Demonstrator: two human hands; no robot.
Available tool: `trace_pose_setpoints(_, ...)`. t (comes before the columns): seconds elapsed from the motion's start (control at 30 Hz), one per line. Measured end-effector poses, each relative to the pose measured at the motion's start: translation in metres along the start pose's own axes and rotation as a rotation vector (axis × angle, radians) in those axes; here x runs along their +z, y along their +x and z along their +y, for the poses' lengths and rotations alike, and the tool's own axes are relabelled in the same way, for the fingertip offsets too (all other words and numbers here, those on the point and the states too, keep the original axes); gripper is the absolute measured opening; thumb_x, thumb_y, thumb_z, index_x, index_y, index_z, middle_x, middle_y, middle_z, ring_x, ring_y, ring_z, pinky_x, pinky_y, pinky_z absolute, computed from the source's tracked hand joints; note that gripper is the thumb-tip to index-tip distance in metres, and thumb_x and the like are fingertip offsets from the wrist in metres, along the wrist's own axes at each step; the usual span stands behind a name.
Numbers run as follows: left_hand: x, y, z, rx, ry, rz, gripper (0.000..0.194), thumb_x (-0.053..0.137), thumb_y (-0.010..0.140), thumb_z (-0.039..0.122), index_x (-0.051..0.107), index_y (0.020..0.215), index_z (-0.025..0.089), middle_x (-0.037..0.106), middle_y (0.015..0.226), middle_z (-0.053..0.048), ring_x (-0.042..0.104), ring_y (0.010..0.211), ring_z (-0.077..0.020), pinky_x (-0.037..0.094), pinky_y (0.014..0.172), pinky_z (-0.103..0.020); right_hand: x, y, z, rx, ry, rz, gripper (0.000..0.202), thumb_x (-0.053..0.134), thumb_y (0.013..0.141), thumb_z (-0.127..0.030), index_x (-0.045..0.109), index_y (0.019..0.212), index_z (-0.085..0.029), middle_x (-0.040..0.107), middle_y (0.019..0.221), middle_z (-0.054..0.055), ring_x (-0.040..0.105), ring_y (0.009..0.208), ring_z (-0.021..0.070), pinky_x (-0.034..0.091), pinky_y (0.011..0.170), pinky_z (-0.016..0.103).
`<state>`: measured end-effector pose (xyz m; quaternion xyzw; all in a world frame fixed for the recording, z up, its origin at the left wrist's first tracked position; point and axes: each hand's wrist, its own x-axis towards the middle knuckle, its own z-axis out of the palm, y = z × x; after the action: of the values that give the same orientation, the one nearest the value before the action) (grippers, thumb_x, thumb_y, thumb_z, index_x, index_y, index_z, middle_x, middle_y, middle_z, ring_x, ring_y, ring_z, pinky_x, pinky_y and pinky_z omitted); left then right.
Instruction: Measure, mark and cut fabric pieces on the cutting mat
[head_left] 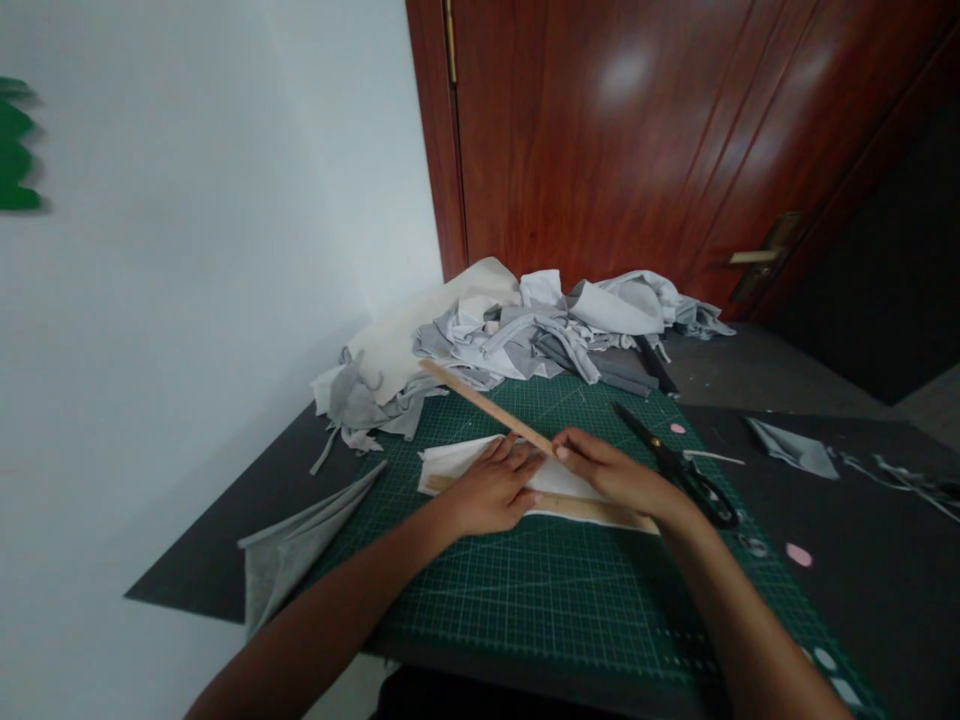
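Note:
A piece of white fabric [457, 458] lies on the green cutting mat [525, 600], with a tan strip [592, 508] along its near edge. My left hand [495, 490] rests flat on the fabric and the strip, fingers spread. My right hand [604, 468] is closed on the near end of a wooden ruler [491, 408]. The ruler slants up and to the left, its far end by the fabric scraps. Part of the fabric is hidden under my hands.
Black scissors [675, 465] lie on the mat right of my right hand. Grey and white scraps [525, 335] are heaped at the back. Grey cloth [292, 550] lies at the left, another piece [795, 448] at the right. A wooden door [600, 130] stands behind.

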<state>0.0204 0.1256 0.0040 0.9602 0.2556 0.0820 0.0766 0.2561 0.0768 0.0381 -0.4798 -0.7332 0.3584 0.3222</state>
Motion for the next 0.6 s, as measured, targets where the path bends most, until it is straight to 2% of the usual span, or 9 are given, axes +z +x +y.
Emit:
trace_pose_setpoints(0.1,0.0,0.001,-0.001,0.008,0.006,-0.015,0.06,0.045,0.105,0.038,0.035,0.159,0.016,0.031,0.167,-0.019,0.019,0.158,-0.0362,0.024,0.126,-0.056,0.022,0.007,-0.004,-0.021,0.016,-0.156,0.035,0.052,0.1,-0.054,0.055,0.089,-0.022,0.058,0.085,-0.001,0.053,0.079,0.017,0.044,0.071,0.027)
trace_pose_setpoints(0.17,0.001,0.001,-0.002,-0.008,0.016,-0.034,0.058,0.042,0.106,0.037,0.036,0.158,0.013,0.028,0.168,-0.02,0.018,0.158,-0.0367,0.025,0.126,-0.056,0.028,0.011,0.001,-0.011,-0.045,-0.199,0.033,0.054,0.1,-0.052,0.057,0.088,-0.021,0.059,0.083,-0.001,0.054,0.077,0.0174,0.043,0.07,0.028)
trace_pose_setpoints(0.27,0.001,0.0,-0.003,-0.004,0.03,-0.055,0.058,0.044,0.106,0.041,0.037,0.158,0.016,0.028,0.168,-0.018,0.018,0.158,-0.0343,0.023,0.127,-0.054,0.021,0.011,0.018,0.001,-0.215,-0.121,0.025,0.053,0.101,-0.041,0.064,0.095,-0.02,0.064,0.091,0.004,0.059,0.085,0.02,0.045,0.078,0.03)
trace_pose_setpoints(0.4,-0.001,0.0,0.0,-0.032,0.067,-0.073,0.057,0.046,0.107,0.046,0.039,0.157,0.02,0.03,0.168,-0.014,0.024,0.157,-0.0304,0.028,0.126,-0.048,-0.003,0.008,0.049,0.057,-0.47,0.0,0.015,0.062,0.093,-0.03,0.069,0.099,-0.018,0.064,0.099,0.009,0.063,0.092,0.0236,0.048,0.087,0.035)
trace_pose_setpoints(0.5,-0.003,0.003,0.01,-0.106,0.134,-0.027,0.057,0.054,0.104,0.045,0.046,0.151,0.015,0.042,0.162,-0.017,0.038,0.151,-0.0321,0.038,0.119,-0.044,-0.014,0.007,0.066,0.042,-0.461,0.018,0.018,0.062,0.092,-0.028,0.072,0.105,-0.019,0.065,0.111,0.012,0.064,0.104,0.0246,0.049,0.096,0.037)
trace_pose_setpoints(0.6,-0.004,0.005,0.023,-0.142,0.202,-0.006,0.04,0.06,0.101,0.038,0.064,0.13,0.01,0.068,0.132,-0.019,0.064,0.124,-0.0336,0.052,0.1,-0.043,-0.016,0.007,0.071,0.017,-0.437,0.034,0.021,0.063,0.092,-0.03,0.075,0.105,-0.019,0.067,0.114,0.013,0.064,0.109,0.0254,0.049,0.1,0.039)
